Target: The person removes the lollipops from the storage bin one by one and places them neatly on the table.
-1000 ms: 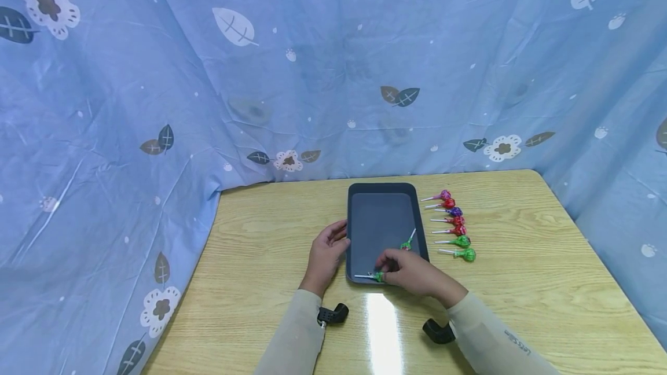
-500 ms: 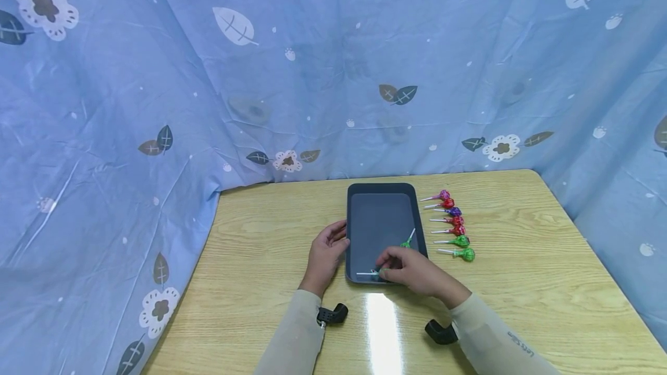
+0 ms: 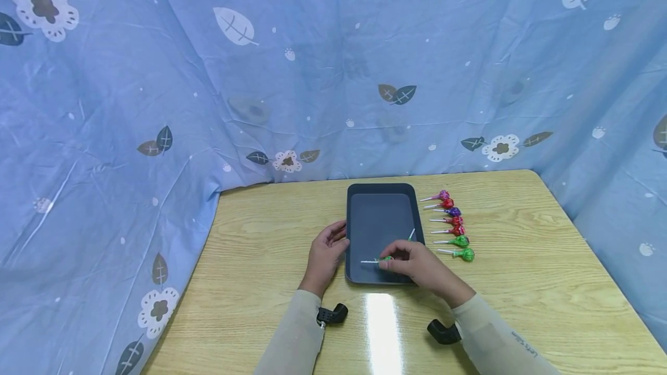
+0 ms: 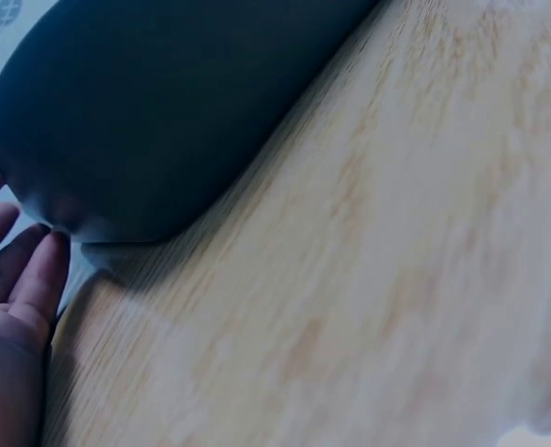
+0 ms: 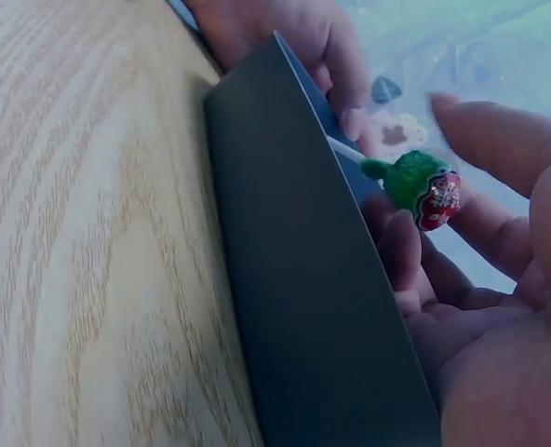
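My right hand (image 3: 411, 262) pinches a green-wrapped lollipop (image 5: 415, 184) over the near part of a dark grey tray (image 3: 383, 213). Its white stick points left, and a red label shows on its head in the right wrist view. Another green lollipop (image 3: 411, 234) lies in the tray, mostly hidden behind the right hand. Beside the tray's left side is my left hand (image 3: 324, 256), its fingers loosely bent. In the left wrist view, the left fingertips (image 4: 52, 244) touch the tray's outer wall.
Right of the tray, several lollipops lie in a column, sticks to the left: pink, red and purple ones (image 3: 454, 212) farther back, green ones (image 3: 464, 254) nearest. A blue patterned curtain (image 3: 323, 74) hangs behind the wooden table (image 3: 521, 259).
The right hand has moved the pinched lollipop slightly away from the tray's near edge and to the right, covering more of the other green lollipop. The left hand stays in place.
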